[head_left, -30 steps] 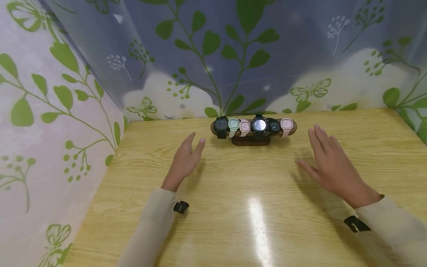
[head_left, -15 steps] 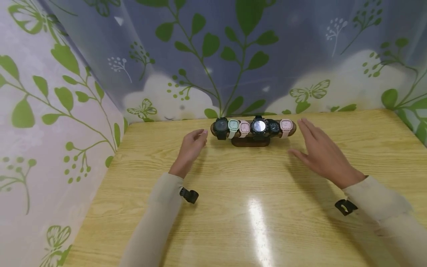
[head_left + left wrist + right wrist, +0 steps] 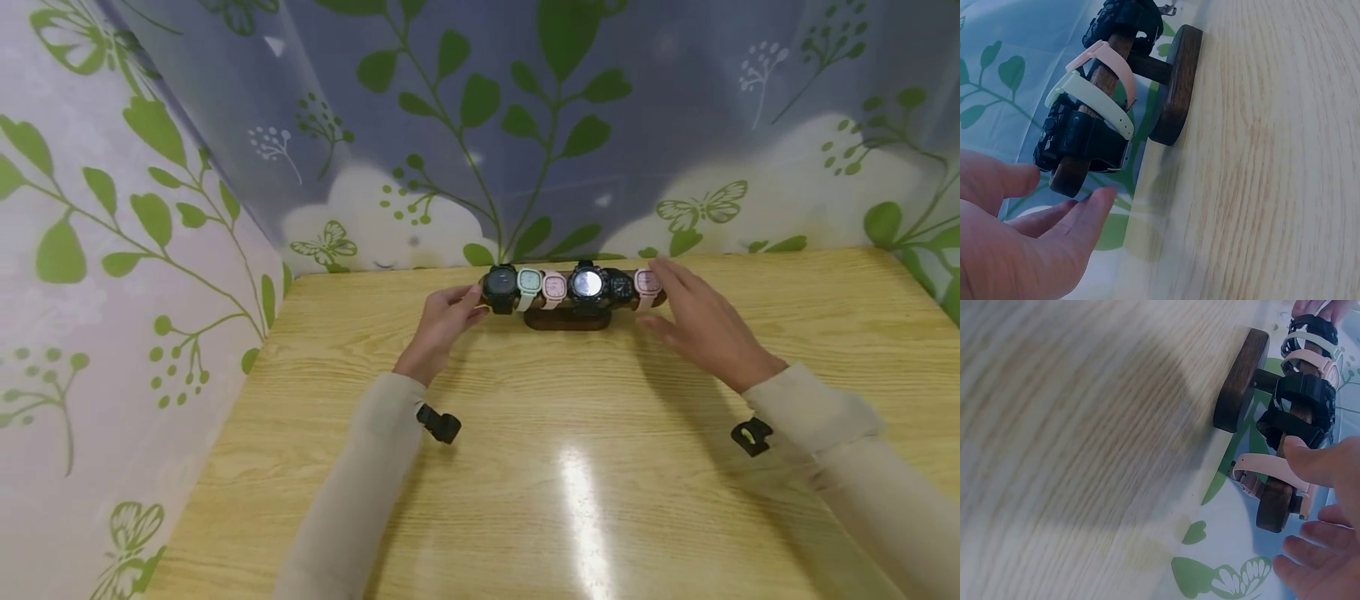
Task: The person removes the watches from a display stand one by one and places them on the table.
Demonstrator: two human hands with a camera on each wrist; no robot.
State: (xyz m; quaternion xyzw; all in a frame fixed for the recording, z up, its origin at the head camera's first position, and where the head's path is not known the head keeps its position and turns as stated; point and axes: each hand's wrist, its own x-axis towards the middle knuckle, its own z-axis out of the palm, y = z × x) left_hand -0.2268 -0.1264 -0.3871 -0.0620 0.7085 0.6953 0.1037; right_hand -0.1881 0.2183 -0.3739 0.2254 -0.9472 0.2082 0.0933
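Note:
A dark wooden watch stand, its base (image 3: 567, 321) on the table, carries a row of watches along a horizontal bar (image 3: 1071, 177). From the left in the head view come a black watch (image 3: 501, 285), a mint one (image 3: 529, 282), a pink one (image 3: 555, 287), a black one with a bright face (image 3: 588, 284), a square black one (image 3: 618, 287) and another pink one (image 3: 647, 282). My left hand (image 3: 438, 327) surrounds the bar's left end, thumb and fingers parted. At the right end, my right hand (image 3: 708, 325) has its thumb (image 3: 1310, 459) over the bar by the pink watch, fingers spread beyond.
The wood-grain table (image 3: 495, 467) reaches back to a wall covering (image 3: 630, 100) with leaves and butterflies, right behind the stand. Another patterned wall (image 3: 90, 292) rises along the left side. A black strap (image 3: 438, 423) hangs at the left cuff, another (image 3: 752, 436) at the right.
Both hands have moved inward and forward from either side to the ends of the watch stand. The stand and its watches have kept their place.

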